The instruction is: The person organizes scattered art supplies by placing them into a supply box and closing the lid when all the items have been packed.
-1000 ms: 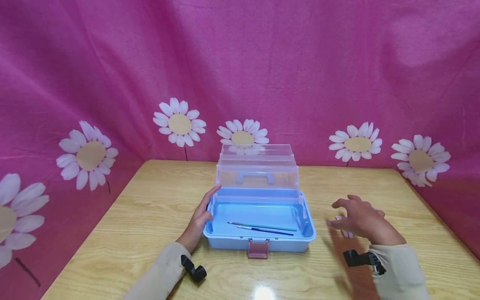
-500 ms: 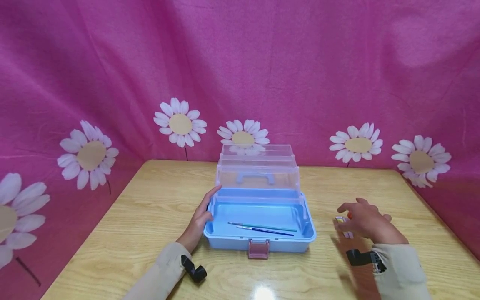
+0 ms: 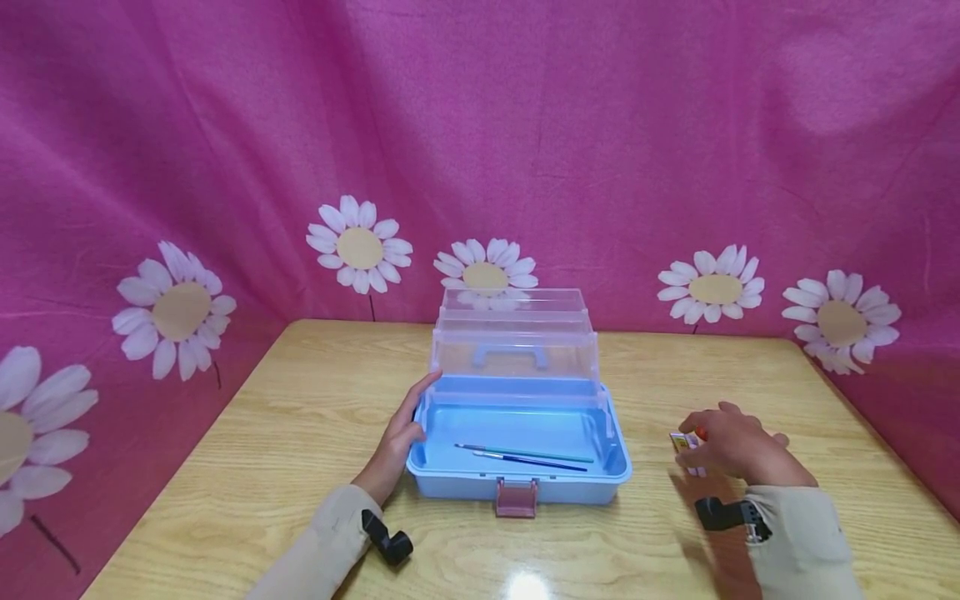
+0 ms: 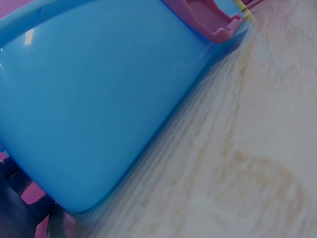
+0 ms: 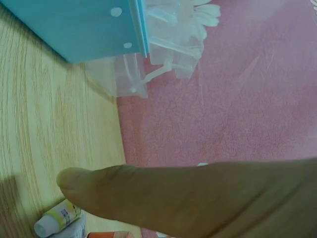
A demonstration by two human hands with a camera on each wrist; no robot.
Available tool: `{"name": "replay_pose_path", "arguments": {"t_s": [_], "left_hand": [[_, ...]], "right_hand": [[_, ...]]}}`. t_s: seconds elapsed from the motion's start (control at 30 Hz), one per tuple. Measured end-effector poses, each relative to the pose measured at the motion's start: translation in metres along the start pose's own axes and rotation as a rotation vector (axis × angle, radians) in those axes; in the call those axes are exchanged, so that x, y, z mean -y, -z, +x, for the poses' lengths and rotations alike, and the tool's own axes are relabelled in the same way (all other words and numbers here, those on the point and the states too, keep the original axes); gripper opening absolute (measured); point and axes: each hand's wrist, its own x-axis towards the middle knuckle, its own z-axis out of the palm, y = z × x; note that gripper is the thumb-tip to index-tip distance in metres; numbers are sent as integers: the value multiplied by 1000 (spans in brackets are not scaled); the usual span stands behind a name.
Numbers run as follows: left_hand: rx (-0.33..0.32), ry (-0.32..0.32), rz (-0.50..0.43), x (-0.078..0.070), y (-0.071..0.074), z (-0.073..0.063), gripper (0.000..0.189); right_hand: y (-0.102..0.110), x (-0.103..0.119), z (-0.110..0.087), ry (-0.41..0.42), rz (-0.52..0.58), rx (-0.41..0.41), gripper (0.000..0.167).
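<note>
We see a blue box (image 3: 453, 487) standing with its clear lid (image 3: 516, 322) raised; to its right lies a white-capped, yellow-labelled tube (image 5: 62, 215).

The light-blue rectangular plastic box (image 3: 450, 487) has a clear, pink-tinged plastic lid (image 3: 517, 321) and a dusky pink latch (image 3: 517, 500). One slim paintbrush (image 3: 555, 457) is teal, the other slim paintbrush (image 3: 547, 464) dark blue. A small white-capped tube (image 5: 58, 218) has a yellow-and-white label. The table (image 3: 330, 417) is tan with wood grain; the magenta cloth (image 3: 585, 150) carries white daisies, yellow-centred.
</note>
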Motion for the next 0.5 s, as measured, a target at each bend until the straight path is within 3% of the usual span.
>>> {"name": "replay_pose_path", "arguments": {"t_s": [0.5], "left_hand": [[-1, -8, 3, 0, 0, 0, 83]], "right_hand": [[-2, -3, 3, -26, 13, 25, 46]]}}
